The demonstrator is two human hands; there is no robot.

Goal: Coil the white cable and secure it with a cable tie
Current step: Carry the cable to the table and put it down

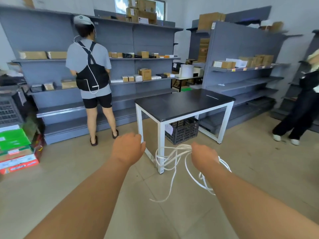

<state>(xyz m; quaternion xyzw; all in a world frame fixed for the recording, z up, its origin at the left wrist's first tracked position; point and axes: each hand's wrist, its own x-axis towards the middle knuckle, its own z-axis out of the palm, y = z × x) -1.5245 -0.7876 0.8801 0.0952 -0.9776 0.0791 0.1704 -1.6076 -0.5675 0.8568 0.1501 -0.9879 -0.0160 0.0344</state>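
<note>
White cable (183, 147) bunched in several loose, uneven loops, gripped at one side by right hand (204, 156), fingers curled round the gathered strands. Loops fanning out to the left of that hand and drooping below its wrist; a few strands trailing behind the forearm, one free end hanging low between the two forearms, above the tiled floor (172, 214). No tie seen on the bundle. Left hand (128, 149) held out level with the right, apart from the cable, back of hand up, fingers curled under and out of sight; cannot tell whether anything is held. Just beyond both hands, a bench (183, 102) with dark top and white legs, nearest leg showing between the hands behind the loops. Under the bench, a dark slatted crate (183, 131). Farther out past the left hand, grey shelving (151, 37) carrying small cartons, a person (89, 66) standing at it with back turned. Beyond the right hand, more grey shelving (241, 42) and a second person (303, 104) in dark clothes at the edge of view. Far left of the left hand, stacked coloured boxes (15, 152) on the floor.
</note>
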